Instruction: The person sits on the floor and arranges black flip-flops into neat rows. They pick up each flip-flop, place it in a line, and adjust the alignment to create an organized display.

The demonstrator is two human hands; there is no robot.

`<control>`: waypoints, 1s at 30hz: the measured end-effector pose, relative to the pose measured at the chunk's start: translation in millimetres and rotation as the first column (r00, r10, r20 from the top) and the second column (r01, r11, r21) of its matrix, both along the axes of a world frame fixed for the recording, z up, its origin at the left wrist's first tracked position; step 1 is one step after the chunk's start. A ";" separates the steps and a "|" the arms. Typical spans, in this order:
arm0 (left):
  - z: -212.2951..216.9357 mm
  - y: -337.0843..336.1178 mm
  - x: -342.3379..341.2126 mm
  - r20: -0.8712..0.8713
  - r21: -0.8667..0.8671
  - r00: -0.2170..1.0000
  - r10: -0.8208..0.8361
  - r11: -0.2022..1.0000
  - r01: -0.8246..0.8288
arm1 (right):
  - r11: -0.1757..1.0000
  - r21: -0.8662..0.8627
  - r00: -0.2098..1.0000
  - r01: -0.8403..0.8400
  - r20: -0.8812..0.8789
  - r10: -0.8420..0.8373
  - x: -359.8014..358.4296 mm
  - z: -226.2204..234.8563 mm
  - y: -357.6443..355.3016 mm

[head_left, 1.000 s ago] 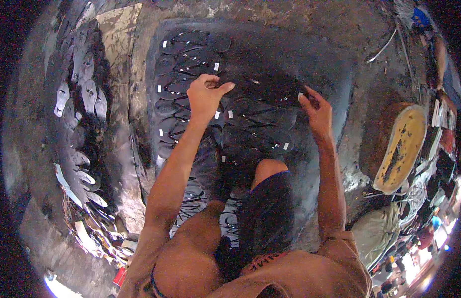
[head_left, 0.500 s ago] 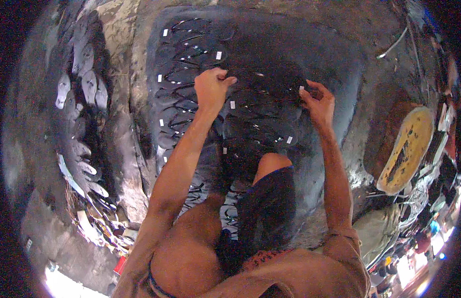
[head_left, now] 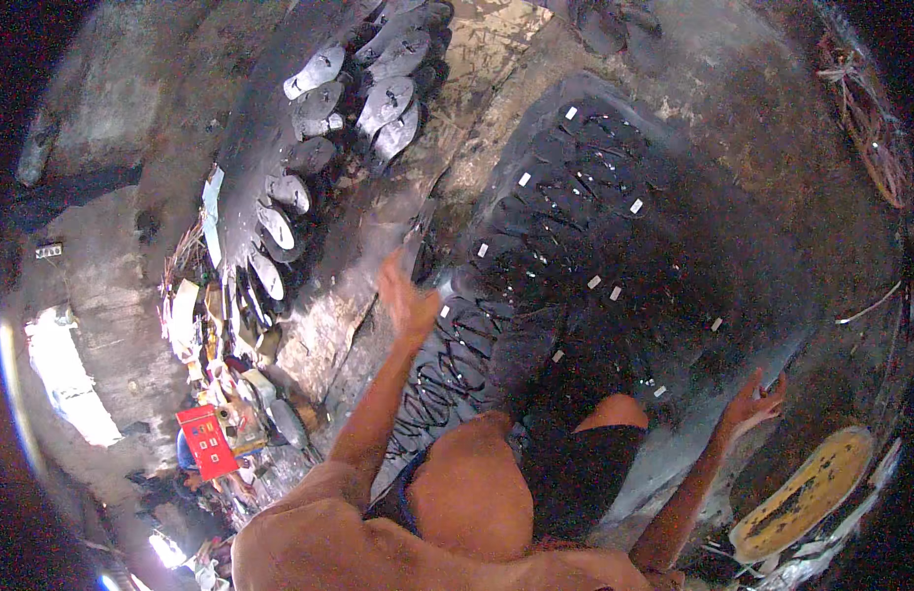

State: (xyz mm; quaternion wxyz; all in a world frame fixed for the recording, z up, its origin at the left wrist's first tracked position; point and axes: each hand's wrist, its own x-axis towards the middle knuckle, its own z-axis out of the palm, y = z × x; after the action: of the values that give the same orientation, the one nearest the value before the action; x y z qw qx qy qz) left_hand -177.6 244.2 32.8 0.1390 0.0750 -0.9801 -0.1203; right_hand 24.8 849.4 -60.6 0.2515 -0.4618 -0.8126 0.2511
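Black flip-flops [head_left: 575, 197] with small white labels lie in close rows on a dark sheet [head_left: 664, 448], ahead of me. More flip-flops [head_left: 445, 364] continue in a row to the left of my bent leg. My left hand [head_left: 410, 303], slightly blurred, hovers at the left edge of these rows with its fingers stretched out and no object visible in it. Off to the right, beside the sheet's edge, my right hand [head_left: 754, 406] has its thumb and fingers apart and appears to hold nothing.
Grey sole-shaped pieces [head_left: 388, 98] are stacked in rows at the far left. A yellow, worn, sole-shaped board [head_left: 804, 494] lies at the lower right. A red panel [head_left: 208, 441] stands among clutter at the lower left. Wire or cord [head_left: 871, 148] lies at the far right.
My view has turned left, so the rows appear farther right. My hands have moved apart; the right one has left the flip-flop with a white label that it was touching.
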 end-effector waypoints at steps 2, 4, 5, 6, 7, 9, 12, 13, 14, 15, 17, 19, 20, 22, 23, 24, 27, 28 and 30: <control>-29.5 -83.9 33.4 0.011 -0.096 0.996 0.090 0.991 -0.089 | 0.969 -0.245 0.999 -0.028 0.014 0.032 -28.3 24.5 -43.9; -31.2 -112.7 26.8 -0.058 0.090 0.998 -0.018 0.996 0.023 | 0.923 -0.346 0.986 -0.169 -0.072 0.154 -49.7 44.0 -67.1; -12.3 -71.2 4.0 -0.084 0.179 0.992 0.090 0.981 -0.074 | 0.912 -0.299 0.937 -0.281 -0.290 0.193 -36.9 38.0 -58.3; 26.4 -38.7 -13.9 -0.073 0.237 0.975 0.208 0.954 -0.186 | 0.895 -0.376 0.959 -0.240 -0.233 0.159 -40.5 58.4 -57.6; 50.5 -31.8 -33.3 -0.288 0.005 0.958 -0.010 1.000 0.012 | 0.862 -0.458 0.970 -0.215 -0.199 0.136 -56.4 79.6 -58.9; 128.8 52.6 -80.1 -0.129 0.392 0.983 -0.129 0.904 0.170 | 0.885 -0.394 0.967 -0.247 -0.160 0.199 -70.7 88.3 -28.2; 170.7 182.4 -116.8 0.004 0.501 0.828 -0.561 0.718 0.483 | 0.693 -0.523 0.832 -0.496 -0.516 0.206 -153.1 177.3 -59.7; 171.5 225.0 -126.6 -0.026 0.567 0.717 -0.697 0.581 0.585 | 0.604 -0.538 0.735 -0.588 -0.667 0.121 -170.7 205.0 -65.8; 182.6 263.0 -129.4 -0.074 0.572 0.621 -0.780 0.477 0.667 | 0.628 -0.502 0.753 -0.595 -0.621 0.217 -182.5 222.2 -58.0; 181.9 285.0 -139.2 -0.103 0.588 0.532 -0.840 0.380 0.714 | 0.655 -0.468 0.775 -0.593 -0.552 0.307 -189.9 230.2 -49.3; 182.3 318.4 -161.0 -0.140 0.621 0.369 -0.919 0.209 0.755 | 0.670 -0.463 0.795 -0.580 -0.500 0.343 -195.3 237.9 -31.2; 172.7 326.7 -162.5 -0.090 0.535 0.253 -0.963 0.167 0.828 | 0.644 -0.527 0.799 -0.554 -0.553 0.235 -195.3 232.6 -16.1; 162.5 332.0 -161.5 -0.047 0.559 0.263 -0.964 0.192 0.807 | 0.617 -0.566 0.799 -0.547 -0.572 0.183 -195.1 223.9 -11.5; 128.0 346.8 -163.7 0.044 0.592 0.287 -0.957 0.256 0.764 | 0.545 -0.637 0.790 -0.545 -0.609 0.078 -196.5 195.7 -5.3; 102.5 348.8 -165.7 -0.128 0.426 0.257 -0.958 0.181 0.886 | 0.607 -0.615 0.828 -0.503 -0.544 0.135 -195.8 171.1 0.0; 87.6 353.1 -160.1 -0.093 0.624 0.379 -0.921 0.243 0.743 | 0.677 -0.582 0.868 -0.450 -0.462 0.180 -185.7 139.3 10.3; 44.3 354.3 -146.8 0.075 0.847 0.647 -0.759 0.391 0.360 | 0.574 -0.702 0.898 -0.421 -0.413 0.153 -171.9 88.9 0.8; 18.6 345.9 -145.5 0.099 0.779 0.711 -0.696 0.499 0.379 | 0.465 -0.775 0.897 -0.428 -0.426 0.116 -171.2 77.5 -8.6; -11.4 332.3 -140.1 0.133 0.671 0.771 -0.623 0.629 0.392 | 0.644 -0.616 0.891 -0.454 -0.316 0.326 -173.4 63.0 -17.9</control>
State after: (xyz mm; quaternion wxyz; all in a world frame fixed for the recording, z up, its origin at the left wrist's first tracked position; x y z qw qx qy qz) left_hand -317.6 576.5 21.4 -0.1115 -0.1486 -0.8748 -0.4475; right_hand -148.6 831.5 2.4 0.0769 -0.3100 -0.7201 0.6160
